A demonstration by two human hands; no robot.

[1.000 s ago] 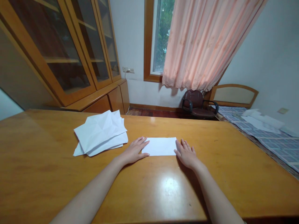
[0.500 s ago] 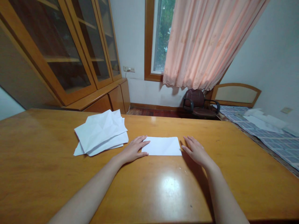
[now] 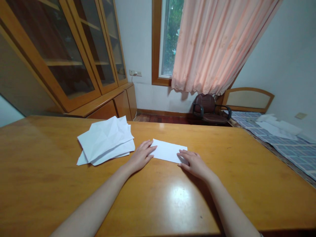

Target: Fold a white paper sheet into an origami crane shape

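A small folded sheet of white paper [image 3: 168, 152] lies on the wooden table, slightly slanted, with its left end farther from me. My left hand [image 3: 142, 155] holds the left end, with the fingertips on the paper and the thumb at the near edge. At the right end, my right hand [image 3: 194, 162] has its fingers over the paper and its thumb by the near corner. Its fingertips cover part of that end. Left of my left hand is a loose pile of creased white paper [image 3: 106, 138].
The glossy table [image 3: 138, 204] spreads around both arms. Behind it stand a glass-door cabinet [image 3: 96, 87] on the left, a dark office chair [image 3: 209, 110], and a bed with a checked cover [image 3: 276, 141] on the right. A pink curtain [image 3: 209, 49] hangs at the window.
My right hand has moved left from beside the paper onto its right end. The folded paper has turned slightly clockwise and shifted a little left. The pile is unchanged.
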